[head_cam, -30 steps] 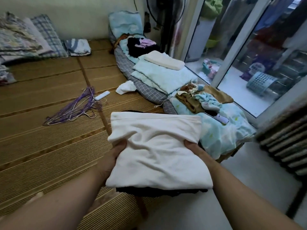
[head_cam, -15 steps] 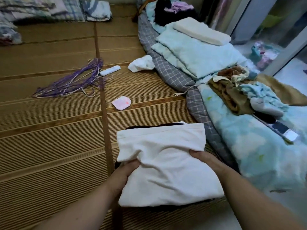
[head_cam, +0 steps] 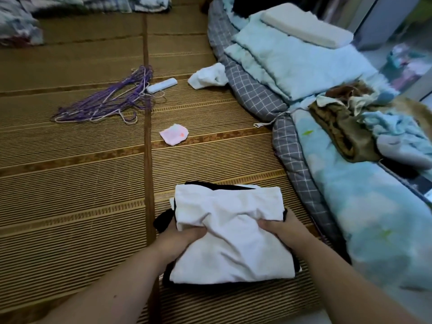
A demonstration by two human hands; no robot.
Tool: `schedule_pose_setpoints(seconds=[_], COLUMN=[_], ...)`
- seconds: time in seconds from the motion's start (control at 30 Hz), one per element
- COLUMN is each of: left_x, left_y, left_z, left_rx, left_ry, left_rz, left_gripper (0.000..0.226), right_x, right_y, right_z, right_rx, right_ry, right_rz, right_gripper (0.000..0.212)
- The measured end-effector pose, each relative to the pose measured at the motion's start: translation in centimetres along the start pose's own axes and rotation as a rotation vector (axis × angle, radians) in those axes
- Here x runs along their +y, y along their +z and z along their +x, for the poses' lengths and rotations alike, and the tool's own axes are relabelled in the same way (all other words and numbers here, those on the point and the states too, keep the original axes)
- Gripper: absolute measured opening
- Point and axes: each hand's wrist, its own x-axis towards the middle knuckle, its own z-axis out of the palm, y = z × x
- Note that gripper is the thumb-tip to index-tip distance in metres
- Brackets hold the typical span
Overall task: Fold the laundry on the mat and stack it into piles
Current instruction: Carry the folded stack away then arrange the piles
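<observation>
Nearest us, our left hand and right hand grip a folded white garment from either side, thumbs pressed into its top and the other fingers hidden beneath. It tops a pile of dark clothes low at the near end of the woven mat. Farther out on the mat lie a small pink cloth, then purple cords, a white remote and a crumpled white cloth beside the checked bedding

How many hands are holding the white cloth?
2. The left hand grips the white cloth on its left side, the right hand on its right side. Most of their fingers are hidden underneath.
</observation>
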Motion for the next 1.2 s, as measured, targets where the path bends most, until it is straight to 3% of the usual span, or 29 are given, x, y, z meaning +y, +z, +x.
schedule_pose_setpoints(seconds=[0.1, 0.23, 0.33, 0.47, 0.6, 0.9, 1.2], left_x=[1.4, 5.7, 9.2, 12.8, 12.7, 0.5, -11.4], left_y=[0.4, 0.8, 0.6, -0.2, -5.0, -21.1, -39.9], left_z=[-2.1, -6.8, -12.2, -19.5, -27.4, -36.8, -36.2], left_rx=[0.066, 0.146, 0.181, 0.195, 0.332, 0.549, 0.479], left_ry=[-0.020, -0.022, 0.079, 0.209, 0.354, 0.214, 0.018], left_rz=[0.051, 0.154, 0.224, 0.363, 0.458, 0.458, 0.386], left_gripper=[0.087, 0.099, 0.087, 0.082, 0.072, 0.068, 0.069], right_x=[-1.3, -6.8, -11.4, -16.0, -20.3, -21.2, -18.1], right_y=[-0.3, 0.1, 1.3, 3.9, 9.0, 27.3, 50.2], right_z=[-2.6, -8.8, -14.3, -20.2, -26.3, -34.5, -35.4], right_rx=[0.082, 0.034, -0.061, -0.160, -0.207, -0.436, -0.580], right_ry=[-0.028, -0.191, -0.330, -0.548, -0.772, -0.983, -0.844], right_rz=[-0.126, -0.378, -0.632, -0.900, -1.078, -1.377, -1.379], right_gripper=[0.096, 0.091, 0.099, 0.093, 0.086, 0.085, 0.078])
